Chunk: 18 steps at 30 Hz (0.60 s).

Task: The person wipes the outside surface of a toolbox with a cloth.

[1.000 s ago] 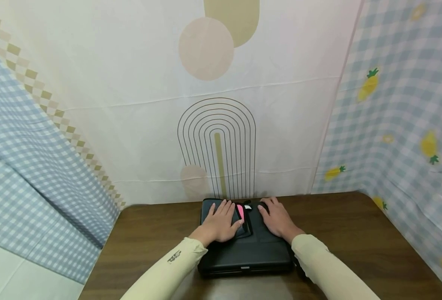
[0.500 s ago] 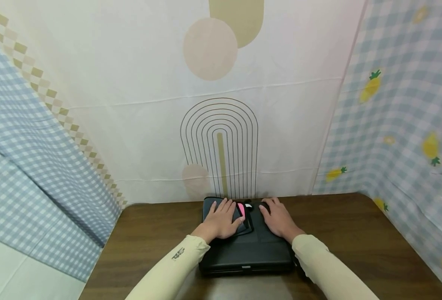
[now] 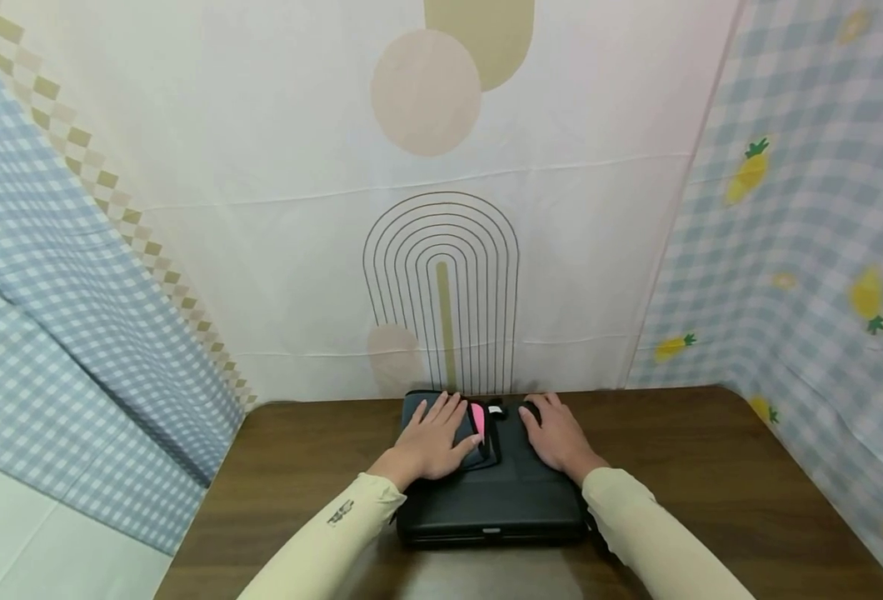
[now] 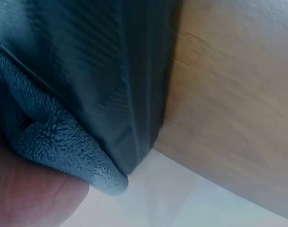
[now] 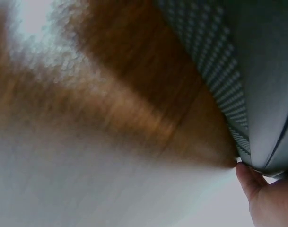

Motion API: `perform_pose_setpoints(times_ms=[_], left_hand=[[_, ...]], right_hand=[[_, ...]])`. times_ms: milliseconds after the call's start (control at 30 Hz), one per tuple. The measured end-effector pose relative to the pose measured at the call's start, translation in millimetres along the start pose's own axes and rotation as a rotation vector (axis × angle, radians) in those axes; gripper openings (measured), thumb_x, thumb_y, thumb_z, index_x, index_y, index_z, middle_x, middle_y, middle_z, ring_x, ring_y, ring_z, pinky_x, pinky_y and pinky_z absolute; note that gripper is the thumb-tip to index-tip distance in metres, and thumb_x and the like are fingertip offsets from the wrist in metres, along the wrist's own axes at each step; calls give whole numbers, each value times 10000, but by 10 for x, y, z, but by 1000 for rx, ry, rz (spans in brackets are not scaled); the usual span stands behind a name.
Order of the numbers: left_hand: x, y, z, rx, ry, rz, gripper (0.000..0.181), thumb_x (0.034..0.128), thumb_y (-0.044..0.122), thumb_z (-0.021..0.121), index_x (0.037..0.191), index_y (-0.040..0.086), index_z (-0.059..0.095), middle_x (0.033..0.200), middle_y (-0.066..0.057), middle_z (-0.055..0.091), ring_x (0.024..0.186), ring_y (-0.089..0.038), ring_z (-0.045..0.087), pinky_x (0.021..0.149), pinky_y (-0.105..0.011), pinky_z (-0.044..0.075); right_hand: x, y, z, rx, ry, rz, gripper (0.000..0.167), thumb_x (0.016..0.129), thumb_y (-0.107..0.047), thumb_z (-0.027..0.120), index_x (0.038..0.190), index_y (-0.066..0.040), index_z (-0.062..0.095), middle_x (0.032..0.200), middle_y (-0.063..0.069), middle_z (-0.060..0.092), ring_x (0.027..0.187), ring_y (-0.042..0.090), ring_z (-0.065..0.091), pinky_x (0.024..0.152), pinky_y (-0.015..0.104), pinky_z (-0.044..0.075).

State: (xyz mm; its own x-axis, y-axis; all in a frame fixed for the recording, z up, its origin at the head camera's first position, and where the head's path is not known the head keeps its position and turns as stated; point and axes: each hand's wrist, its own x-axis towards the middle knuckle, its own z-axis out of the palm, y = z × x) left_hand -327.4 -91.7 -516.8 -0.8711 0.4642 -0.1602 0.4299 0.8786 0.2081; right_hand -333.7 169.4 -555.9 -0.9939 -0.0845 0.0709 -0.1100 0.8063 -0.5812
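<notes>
A broad white cloth (image 3: 276,275) printed with beige shapes and thin nested arches hangs behind everything, flanked by a blue-and-white gingham cloth (image 3: 52,225) on the left and a paler gingham cloth dotted with yellow pineapples (image 3: 801,225) on the right. Below stands a dark brown wood-grained table (image 3: 299,433). On it, reaching back to the far edge near the middle, a flat black rectangular case (image 3: 494,504) lies with its long front side toward the person. Two pale yellow sleeves, left sleeve (image 3: 314,542) and right sleeve (image 3: 659,525), reach in over it. A smaller dark blue-grey fabric piece with black edging (image 3: 466,428) rests on the case's far left part. The left hand (image 3: 428,445) lies on this piece, fingers straight and spread, gripping nothing. The right hand (image 3: 557,437) rests at the case's far right corner, fingers bent; whether it grasps the edge or merely touches it, I cannot tell. Beside the left thumb shows a bright pink strip (image 3: 478,419), and next to that a tiny white tag (image 3: 496,410).
</notes>
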Motion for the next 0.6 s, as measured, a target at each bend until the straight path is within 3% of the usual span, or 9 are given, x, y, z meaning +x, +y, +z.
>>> perform_pose_setpoints(times_ms=[200, 433, 600], left_hand=[[-96, -182, 48, -28, 26, 9, 822, 1099, 699, 264, 1741, 203, 130, 1835, -33, 72, 1716, -262, 43, 1381, -560, 60], [-338, -247, 13, -116, 86, 15, 825, 1108, 654, 335, 1734, 142, 170, 1828, -89, 109, 1712, -317, 63, 1364, -613, 96], [-341, -288, 63, -167, 115, 32, 836, 1106, 656, 346, 1732, 129, 171, 1825, -108, 114, 1710, -338, 49, 1353, -645, 88]], right_hand=[[-7, -23, -1, 15, -1, 1, 529, 1154, -423, 430, 1553, -91, 535, 1582, 194, 483, 1429, 470, 507, 1156, 670, 425], [-20, -39, -7, 16, -6, 5, 539, 1156, -425, 419, 1560, -85, 526, 1586, 199, 476, 1435, 475, 501, 1164, 669, 422], [-23, -18, -13, 16, -4, 5, 537, 1158, -415, 418, 1565, -80, 521, 1593, 206, 469, 1445, 486, 492, 1168, 676, 416]])
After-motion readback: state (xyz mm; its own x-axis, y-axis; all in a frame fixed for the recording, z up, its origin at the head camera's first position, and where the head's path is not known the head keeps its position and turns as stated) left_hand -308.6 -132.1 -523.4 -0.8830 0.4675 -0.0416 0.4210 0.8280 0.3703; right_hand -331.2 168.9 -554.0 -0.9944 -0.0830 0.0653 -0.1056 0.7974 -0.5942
